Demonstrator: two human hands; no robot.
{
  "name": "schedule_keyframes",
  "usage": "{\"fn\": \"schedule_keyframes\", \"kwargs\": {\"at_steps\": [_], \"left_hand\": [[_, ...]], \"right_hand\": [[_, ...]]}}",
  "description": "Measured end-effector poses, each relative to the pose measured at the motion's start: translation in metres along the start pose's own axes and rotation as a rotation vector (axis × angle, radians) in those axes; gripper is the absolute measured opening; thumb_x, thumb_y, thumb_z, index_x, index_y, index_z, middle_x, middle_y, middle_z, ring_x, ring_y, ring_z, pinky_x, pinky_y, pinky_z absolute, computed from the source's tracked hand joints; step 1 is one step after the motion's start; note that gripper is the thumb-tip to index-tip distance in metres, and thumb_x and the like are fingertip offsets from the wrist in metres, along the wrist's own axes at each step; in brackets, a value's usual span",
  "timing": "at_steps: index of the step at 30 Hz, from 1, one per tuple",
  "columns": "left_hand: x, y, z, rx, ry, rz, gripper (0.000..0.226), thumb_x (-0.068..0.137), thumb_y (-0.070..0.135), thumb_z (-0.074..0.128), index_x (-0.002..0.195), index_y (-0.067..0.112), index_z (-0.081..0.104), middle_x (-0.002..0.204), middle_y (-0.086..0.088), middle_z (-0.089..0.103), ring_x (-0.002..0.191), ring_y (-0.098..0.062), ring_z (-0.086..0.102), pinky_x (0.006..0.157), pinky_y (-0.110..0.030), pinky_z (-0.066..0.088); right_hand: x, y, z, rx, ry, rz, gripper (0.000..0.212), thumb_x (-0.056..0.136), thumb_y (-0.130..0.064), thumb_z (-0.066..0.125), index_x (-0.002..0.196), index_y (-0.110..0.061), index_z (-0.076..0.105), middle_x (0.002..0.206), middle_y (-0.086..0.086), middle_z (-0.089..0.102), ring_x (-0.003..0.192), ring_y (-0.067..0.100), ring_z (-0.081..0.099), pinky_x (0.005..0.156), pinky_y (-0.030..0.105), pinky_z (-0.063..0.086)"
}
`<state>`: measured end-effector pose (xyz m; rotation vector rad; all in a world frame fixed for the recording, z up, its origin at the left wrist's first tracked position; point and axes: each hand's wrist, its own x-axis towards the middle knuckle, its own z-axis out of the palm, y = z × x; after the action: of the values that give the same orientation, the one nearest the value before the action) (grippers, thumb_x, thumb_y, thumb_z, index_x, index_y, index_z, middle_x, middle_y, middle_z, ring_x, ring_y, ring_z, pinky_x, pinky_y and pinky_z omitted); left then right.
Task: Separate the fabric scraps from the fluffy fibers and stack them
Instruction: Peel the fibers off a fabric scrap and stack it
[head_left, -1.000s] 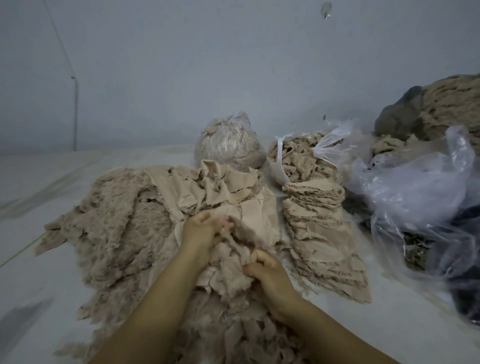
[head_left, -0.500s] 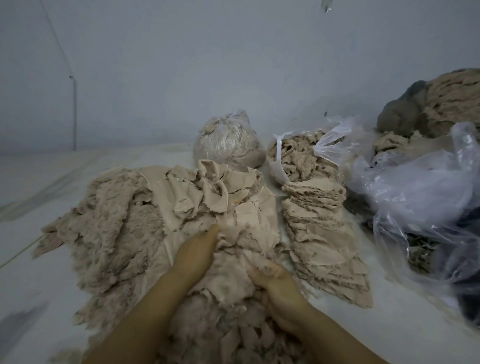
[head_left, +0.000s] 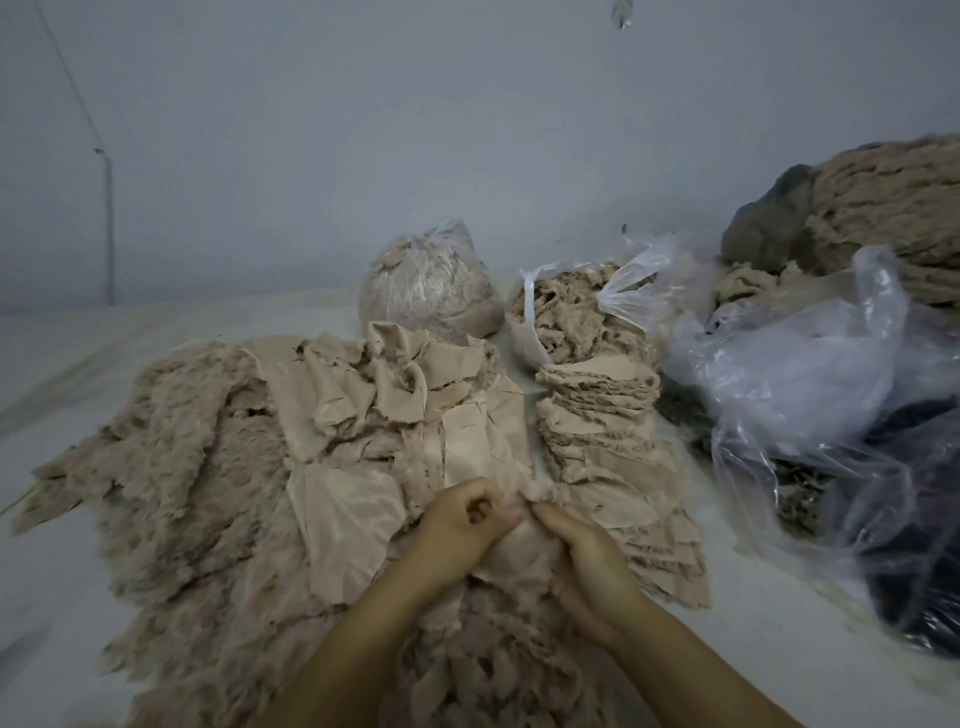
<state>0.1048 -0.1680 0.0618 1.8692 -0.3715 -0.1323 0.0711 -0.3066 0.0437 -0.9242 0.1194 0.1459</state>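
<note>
Fluffy fibers (head_left: 171, 457) sprawl at left beside the crumpled fabric scraps (head_left: 395, 410). Left hand (head_left: 462, 519) and right hand (head_left: 587, 556) meet at the pile's near edge, fingers curled, pinching one scrap (head_left: 519, 551) between them. Stacked scraps (head_left: 608, 447) lie rightward, before plastic bags (head_left: 810, 374).

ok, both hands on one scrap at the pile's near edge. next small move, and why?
Probably pull the hands apart to peel the scrap free of its fluff. The left hand and right hand pinch it where their fingertips meet, and it is not yet on the stack to the right.
</note>
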Motion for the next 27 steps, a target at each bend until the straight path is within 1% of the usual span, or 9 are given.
{"fn": "schedule_keyframes", "kwargs": {"at_steps": [3,6,8,10,13,17,20,23,27], "left_hand": [[0.0,0.001,-0.002,-0.166,0.061,-0.088,0.024,0.092,0.017,0.059,0.072,0.01,0.05,0.06,-0.002,0.043,0.058,-0.017,0.041,0.052,-0.027,0.036],[-0.001,0.006,-0.004,-0.191,0.01,-0.107,0.02,0.093,0.019,0.058,0.078,0.005,0.055,0.067,-0.009,0.046,0.063,-0.018,0.042,0.056,-0.026,0.037],[-0.002,0.006,-0.003,-0.169,-0.035,-0.12,0.021,0.093,0.02,0.058,0.08,0.004,0.059,0.068,-0.008,0.049,0.062,-0.016,0.044,0.056,-0.022,0.038],[-0.001,0.005,-0.004,-0.164,-0.069,-0.171,0.023,0.094,0.02,0.056,0.075,0.007,0.059,0.063,-0.002,0.053,0.057,-0.011,0.049,0.053,-0.018,0.04],[0.0,0.006,-0.004,-0.2,-0.11,-0.225,0.029,0.096,0.018,0.053,0.068,0.012,0.058,0.056,0.007,0.058,0.049,-0.003,0.053,0.048,-0.015,0.042],[0.002,0.012,0.006,-0.318,-0.134,-0.231,0.027,0.092,0.031,0.056,0.094,0.007,0.069,0.087,-0.007,0.072,0.081,-0.016,0.068,0.075,-0.025,0.053],[0.006,0.013,0.017,-0.169,-0.057,-0.206,0.018,0.089,0.028,0.062,0.085,0.011,0.065,0.078,-0.002,0.066,0.075,-0.012,0.06,0.071,-0.024,0.048],[0.011,0.01,0.018,-0.215,0.138,-0.205,0.021,0.095,0.017,0.053,0.076,0.011,0.059,0.071,-0.002,0.061,0.068,-0.013,0.056,0.062,-0.024,0.046],[0.016,0.008,0.011,-0.34,0.331,-0.228,0.023,0.098,0.02,0.048,0.082,0.006,0.057,0.065,-0.004,0.058,0.055,-0.014,0.054,0.049,-0.027,0.046]], "right_hand": [[0.006,0.004,-0.005,-0.011,0.051,0.028,0.029,0.095,-0.016,0.05,0.112,0.001,0.067,0.103,0.02,0.071,0.089,0.028,0.071,0.068,0.032,0.058],[0.008,0.004,-0.004,-0.084,-0.008,0.008,0.034,0.089,-0.027,0.058,0.118,-0.01,0.065,0.112,0.015,0.07,0.103,0.027,0.068,0.083,0.037,0.056],[0.01,0.005,-0.003,-0.172,0.013,-0.047,0.033,0.081,-0.026,0.067,0.107,-0.005,0.068,0.104,0.018,0.071,0.097,0.028,0.069,0.082,0.037,0.055],[0.013,0.004,-0.004,-0.232,0.144,-0.115,0.018,0.082,-0.022,0.069,0.085,-0.004,0.069,0.085,0.015,0.072,0.075,0.024,0.07,0.067,0.031,0.056],[0.015,0.0,-0.01,-0.148,0.197,-0.108,0.027,0.094,-0.021,0.057,0.087,0.003,0.066,0.082,0.022,0.069,0.071,0.028,0.067,0.065,0.035,0.056],[0.015,-0.001,-0.012,-0.386,0.169,-0.151,0.035,0.098,-0.026,0.049,0.092,0.001,0.071,0.09,0.02,0.072,0.081,0.023,0.07,0.074,0.031,0.055],[0.014,0.001,-0.007,-0.551,0.161,-0.226,0.042,0.099,-0.034,0.043,0.096,-0.002,0.07,0.094,0.017,0.071,0.087,0.015,0.067,0.078,0.023,0.052],[0.005,0.008,-0.009,-0.461,0.063,-0.099,0.039,0.081,-0.046,0.063,0.087,-0.008,0.068,0.084,0.005,0.07,0.078,0.016,0.065,0.07,0.026,0.051],[-0.001,0.003,-0.022,-0.25,0.192,-0.107,0.04,0.072,-0.025,0.075,0.094,0.007,0.065,0.084,0.02,0.071,0.071,0.03,0.064,0.067,0.041,0.052]]}}
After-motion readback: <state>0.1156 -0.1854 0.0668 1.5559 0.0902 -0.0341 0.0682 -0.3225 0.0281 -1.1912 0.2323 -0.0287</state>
